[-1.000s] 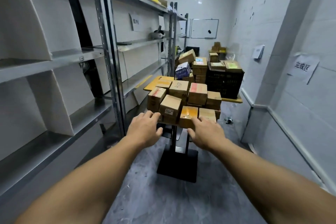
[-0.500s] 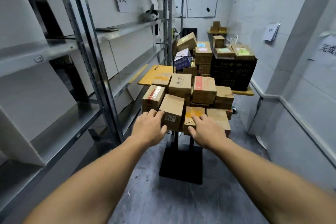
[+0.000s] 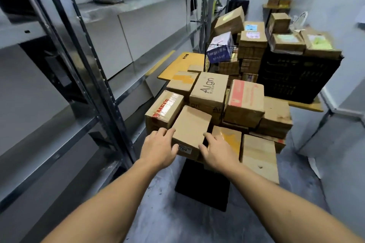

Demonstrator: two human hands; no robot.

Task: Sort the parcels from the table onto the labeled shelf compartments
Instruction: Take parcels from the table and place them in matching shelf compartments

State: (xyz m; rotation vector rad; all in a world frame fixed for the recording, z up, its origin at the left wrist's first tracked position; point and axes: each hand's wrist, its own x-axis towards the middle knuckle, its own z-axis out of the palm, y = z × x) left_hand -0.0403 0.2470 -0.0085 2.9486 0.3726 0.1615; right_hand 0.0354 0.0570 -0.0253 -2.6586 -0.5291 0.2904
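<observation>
A small plain brown parcel (image 3: pixel 190 126) with a white number label on its near face stands at the front of the pile on the yellow table (image 3: pixel 182 61). My left hand (image 3: pixel 159 149) grips its left side, fingers on the top edge and thumb on the near face. From the right, my right hand (image 3: pixel 217 153) grips the other side, its fingers wrapped round the right edge. Around it lie a red-taped parcel (image 3: pixel 165 111), an "Align" box (image 3: pixel 210 90), a pink-labelled box (image 3: pixel 245 100) and an orange-taped parcel (image 3: pixel 230 137).
A grey metal shelf rack (image 3: pixel 126 6) with upright posts runs along the left, very close to the table. Behind the pile stand a wire basket (image 3: pixel 217 53) of parcels and a black crate (image 3: pixel 296 77) topped with boxes. The table's black base (image 3: pixel 203 187) sits on the grey floor.
I have come closer to the table. Both hands moved inward from the neighbouring parcels and now clasp the small labelled parcel from either side.
</observation>
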